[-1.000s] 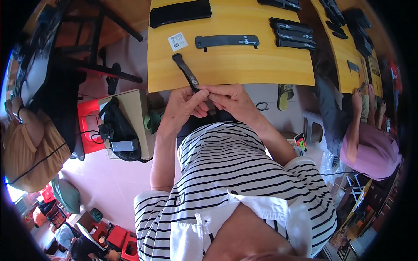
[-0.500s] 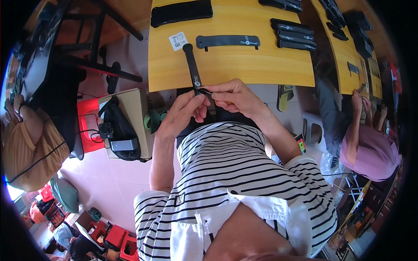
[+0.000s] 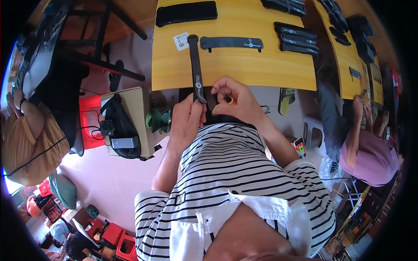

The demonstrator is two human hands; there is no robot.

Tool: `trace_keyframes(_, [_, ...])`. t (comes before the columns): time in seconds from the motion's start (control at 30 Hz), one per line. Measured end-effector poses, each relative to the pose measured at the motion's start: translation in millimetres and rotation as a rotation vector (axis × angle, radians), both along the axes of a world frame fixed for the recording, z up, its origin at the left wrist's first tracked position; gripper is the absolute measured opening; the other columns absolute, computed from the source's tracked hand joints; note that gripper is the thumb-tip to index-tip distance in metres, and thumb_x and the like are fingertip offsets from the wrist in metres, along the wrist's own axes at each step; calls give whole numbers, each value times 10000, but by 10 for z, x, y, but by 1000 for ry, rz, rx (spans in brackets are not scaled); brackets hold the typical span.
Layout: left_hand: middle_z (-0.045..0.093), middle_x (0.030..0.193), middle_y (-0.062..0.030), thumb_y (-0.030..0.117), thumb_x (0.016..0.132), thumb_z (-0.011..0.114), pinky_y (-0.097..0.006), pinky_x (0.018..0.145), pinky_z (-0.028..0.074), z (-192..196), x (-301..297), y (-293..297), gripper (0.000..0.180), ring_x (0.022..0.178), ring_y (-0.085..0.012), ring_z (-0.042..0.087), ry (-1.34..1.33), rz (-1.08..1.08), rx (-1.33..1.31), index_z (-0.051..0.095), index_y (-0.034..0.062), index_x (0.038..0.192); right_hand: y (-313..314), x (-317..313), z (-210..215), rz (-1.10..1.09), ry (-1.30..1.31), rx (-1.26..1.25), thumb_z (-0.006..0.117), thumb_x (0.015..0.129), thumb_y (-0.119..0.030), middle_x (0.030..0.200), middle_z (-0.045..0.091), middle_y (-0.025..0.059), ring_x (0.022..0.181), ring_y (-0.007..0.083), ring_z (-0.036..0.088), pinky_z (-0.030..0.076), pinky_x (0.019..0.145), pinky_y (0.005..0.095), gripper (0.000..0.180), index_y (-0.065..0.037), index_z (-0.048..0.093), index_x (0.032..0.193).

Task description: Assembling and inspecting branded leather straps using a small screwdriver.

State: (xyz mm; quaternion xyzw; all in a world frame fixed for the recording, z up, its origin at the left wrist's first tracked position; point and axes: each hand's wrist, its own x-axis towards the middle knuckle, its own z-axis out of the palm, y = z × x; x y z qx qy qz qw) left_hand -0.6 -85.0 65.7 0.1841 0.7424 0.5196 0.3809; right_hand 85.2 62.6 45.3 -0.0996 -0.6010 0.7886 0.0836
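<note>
My left hand is closed on the lower end of a black strap, at the near edge of the wooden table. The strap has a rounded far end and a pale printed mark. Just right of it, my right hand is curled, thumb and forefinger apart, around a small yellow thing mostly hidden by the fingers. A dark grey strap with two small tabs lies across the table beyond my hands. A white printed label lies beside the held strap's far end.
Stacked dark straps lie at the table's right, and a black padded pouch at the far left. A cardboard box bearing a black bag stands left of me. Co-workers sit at both sides; one in a pink top works at the right table.
My right hand has parted from the strap, and its thumb and forefinger have spread. My left hand has shifted slightly right and down, still holding the strap.
</note>
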Motion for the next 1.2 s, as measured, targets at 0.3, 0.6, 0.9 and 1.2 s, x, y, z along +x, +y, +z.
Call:
trace_keyframes(0.3, [488,560,-82,157,915,384,-290,504,400,227,105,-75,225,498,-166,491,146,-167,39,486,-14,811,-6,-56,227,11,284,636,642,753,-58,637,532,83,554,173,501,388,500,280,103,-3,556,743])
trace_keyframes(0.6, [477,557,-32,196,932,366,-244,468,382,137,181,137,284,499,-97,459,-95,-99,195,478,7,753,151,40,207,53,-58,202,533,870,-167,528,482,17,464,113,469,350,440,260,213,-24,535,712])
trace_keyframes(0.9, [464,565,-18,250,925,374,-229,471,382,81,61,422,274,493,-94,447,-173,-198,263,474,44,776,907,-156,348,-164,-154,-565,513,887,-241,442,312,-61,338,42,254,169,327,193,335,-138,394,592])
trace_keyframes(1.2, [440,563,-21,261,917,367,-226,492,361,-40,52,276,265,520,-92,425,-314,-271,348,426,82,730,2341,-714,225,-522,135,-996,555,817,-118,489,345,-50,364,46,286,235,319,183,296,-131,376,581])
